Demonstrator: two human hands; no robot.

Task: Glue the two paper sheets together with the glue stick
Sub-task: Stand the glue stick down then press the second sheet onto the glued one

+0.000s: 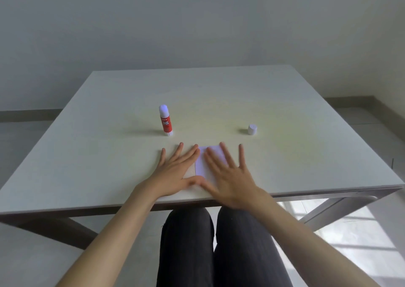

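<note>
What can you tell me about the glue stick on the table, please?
The glue stick stands upright on the pale table, beyond the left hand and touched by neither hand. Its red plastic tube carries white lettering, with a white base. Its cap is off, standing apart to the right, leaving the white glue tip exposed.

This looks like a plain, sparsely furnished room in a home or a simple office rather than a workshop or lab. A square, pale bench (pixel 131 94) with a thin top and slanted grey legs (pixel 328 210) stands close to a bare off-white wall (pixel 197 24). A dark skirting strip (pixel 350 100) runs along the foot of the wall beyond the bench's far right corner, and light glossy floor tiles (pixel 350 243) under the near right edge carry bright window-like reflections. The person sits at the near edge, dark-trousered knees (pixel 210 232) beneath it.
</note>
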